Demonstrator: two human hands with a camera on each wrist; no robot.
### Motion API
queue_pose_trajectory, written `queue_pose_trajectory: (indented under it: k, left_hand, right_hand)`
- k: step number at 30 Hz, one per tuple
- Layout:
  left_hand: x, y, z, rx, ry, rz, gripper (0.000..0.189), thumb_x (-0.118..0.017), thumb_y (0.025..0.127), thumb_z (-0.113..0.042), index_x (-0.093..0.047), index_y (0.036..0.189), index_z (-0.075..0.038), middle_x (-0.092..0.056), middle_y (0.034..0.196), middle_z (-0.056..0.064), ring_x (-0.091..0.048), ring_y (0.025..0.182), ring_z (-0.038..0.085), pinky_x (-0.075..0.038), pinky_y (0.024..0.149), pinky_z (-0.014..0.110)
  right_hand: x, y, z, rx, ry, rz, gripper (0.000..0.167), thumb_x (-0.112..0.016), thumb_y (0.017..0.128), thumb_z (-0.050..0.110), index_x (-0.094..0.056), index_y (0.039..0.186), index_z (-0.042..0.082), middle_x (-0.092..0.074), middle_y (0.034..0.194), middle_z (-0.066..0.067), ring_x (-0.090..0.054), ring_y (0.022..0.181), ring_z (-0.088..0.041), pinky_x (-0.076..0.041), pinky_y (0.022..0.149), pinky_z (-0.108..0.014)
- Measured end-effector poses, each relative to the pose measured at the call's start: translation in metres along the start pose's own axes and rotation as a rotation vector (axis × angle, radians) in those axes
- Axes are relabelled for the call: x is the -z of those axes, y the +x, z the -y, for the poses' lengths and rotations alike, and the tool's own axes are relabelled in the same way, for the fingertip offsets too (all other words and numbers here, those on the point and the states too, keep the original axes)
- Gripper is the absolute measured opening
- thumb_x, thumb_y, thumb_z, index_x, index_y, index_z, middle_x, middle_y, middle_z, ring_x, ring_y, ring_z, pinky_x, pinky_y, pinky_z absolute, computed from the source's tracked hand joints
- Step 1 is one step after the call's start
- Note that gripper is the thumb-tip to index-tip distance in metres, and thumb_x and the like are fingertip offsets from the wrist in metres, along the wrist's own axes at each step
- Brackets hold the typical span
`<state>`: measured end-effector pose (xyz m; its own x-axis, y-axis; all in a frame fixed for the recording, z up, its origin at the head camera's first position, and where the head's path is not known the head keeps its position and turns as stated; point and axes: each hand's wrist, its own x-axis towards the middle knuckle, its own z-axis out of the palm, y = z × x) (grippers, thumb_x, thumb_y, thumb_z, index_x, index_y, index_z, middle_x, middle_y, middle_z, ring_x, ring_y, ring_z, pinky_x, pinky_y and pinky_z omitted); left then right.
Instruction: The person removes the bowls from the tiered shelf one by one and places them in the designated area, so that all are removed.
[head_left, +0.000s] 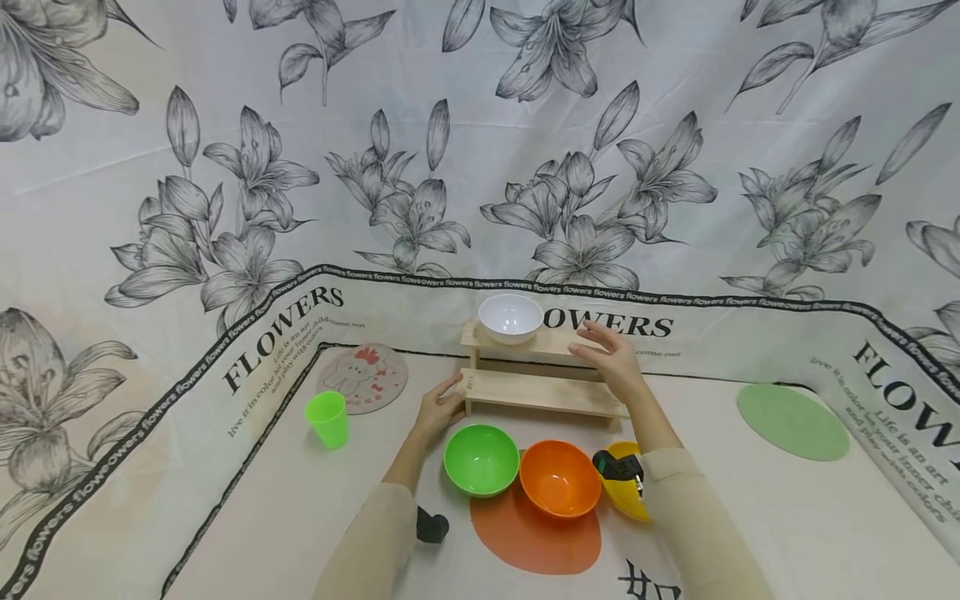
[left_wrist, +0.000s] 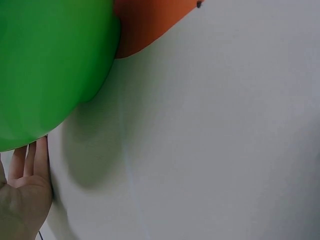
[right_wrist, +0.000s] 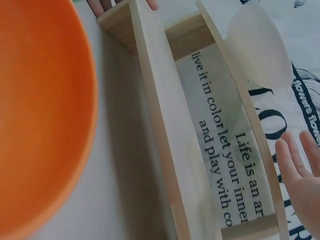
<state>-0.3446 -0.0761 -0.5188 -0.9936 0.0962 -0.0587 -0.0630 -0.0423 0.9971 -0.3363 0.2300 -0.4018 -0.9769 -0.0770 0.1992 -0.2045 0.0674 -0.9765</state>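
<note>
A two-tier wooden shelf (head_left: 540,390) stands near the back wall, with a white bowl (head_left: 512,319) on the left part of its upper board. My left hand (head_left: 439,410) grips the left end of the lower board; in the right wrist view, fingertips (right_wrist: 152,4) show on the board's top and others beside its end. In the left wrist view the green bowl hides part of that hand's fingers. My right hand (head_left: 613,363) is raised near the upper board's right end, fingers spread and holding nothing, apart from the white bowl (right_wrist: 260,47).
In front of the shelf sit a green bowl (head_left: 482,461), an orange bowl (head_left: 560,479) and a yellow bowl (head_left: 628,492), partly behind my right wrist camera. A green cup (head_left: 327,419) and a pink patterned mat (head_left: 365,378) are left; a green mat (head_left: 792,422) lies right. An orange mat (head_left: 536,537) lies in front.
</note>
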Motion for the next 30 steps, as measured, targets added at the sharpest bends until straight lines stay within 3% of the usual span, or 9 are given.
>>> queue_pose_trajectory:
  k: [5,8,11,18,26,30]
  left_hand:
    - [-0.001,0.0,0.0,-0.003,0.017,0.0,0.045,-0.055,0.096,-0.014,-0.046,0.14,-0.013,-0.049,0.133,0.025,-0.055,0.116,0.037,-0.056,0.086,0.037]
    - [0.0,0.0,0.0,-0.007,0.011,0.005,0.045,-0.055,0.096,-0.014,-0.045,0.14,-0.013,-0.048,0.134,0.025,-0.054,0.117,0.037,-0.056,0.087,0.037]
    - [0.0,0.0,0.0,-0.011,0.015,0.005,0.045,-0.054,0.096,-0.014,-0.045,0.14,-0.012,-0.048,0.134,0.026,-0.055,0.116,0.037,-0.056,0.087,0.037]
    - [0.0,-0.001,0.0,0.0,0.024,-0.009,0.044,-0.054,0.096,-0.013,-0.046,0.14,-0.013,-0.05,0.132,0.026,-0.055,0.116,0.036,-0.056,0.087,0.037]
    - [0.0,-0.006,-0.007,0.004,0.016,0.017,0.047,-0.053,0.096,-0.013,-0.042,0.142,-0.01,-0.046,0.135,0.027,-0.054,0.117,0.038,-0.054,0.09,0.042]
    - [0.0,-0.001,-0.002,-0.002,0.038,-0.004,0.045,-0.053,0.096,-0.014,-0.045,0.141,-0.013,-0.047,0.135,0.026,-0.055,0.116,0.037,-0.056,0.087,0.038]
  right_hand:
    - [-0.015,0.011,-0.002,-0.005,0.008,-0.007,0.068,-0.067,0.087,0.009,-0.032,0.144,-0.001,-0.038,0.142,-0.026,-0.057,0.106,-0.015,-0.053,0.088,-0.02]
    - [-0.025,0.015,-0.001,-0.019,0.019,-0.015,0.069,-0.067,0.086,0.01,-0.032,0.145,0.001,-0.036,0.144,-0.024,-0.048,0.122,-0.031,-0.052,0.091,-0.02]
    - [-0.034,0.019,-0.002,-0.023,0.039,-0.015,0.069,-0.066,0.087,0.007,-0.03,0.145,0.0,-0.034,0.144,-0.026,-0.04,0.128,-0.039,-0.051,0.093,-0.023]
    - [-0.049,0.028,-0.003,-0.035,0.066,-0.013,0.069,-0.064,0.087,0.003,-0.028,0.146,0.001,-0.035,0.143,-0.028,-0.04,0.128,-0.041,-0.053,0.089,-0.02]
    - [-0.056,0.04,0.003,-0.076,-0.004,0.028,0.074,-0.067,0.086,0.012,-0.027,0.148,0.007,-0.035,0.145,-0.024,-0.041,0.129,-0.038,-0.046,0.101,-0.044]
    - [-0.059,0.046,0.002,-0.106,0.016,0.029,0.075,-0.068,0.086,0.013,-0.027,0.148,0.01,-0.03,0.147,-0.025,-0.036,0.133,-0.035,-0.046,0.102,-0.039]
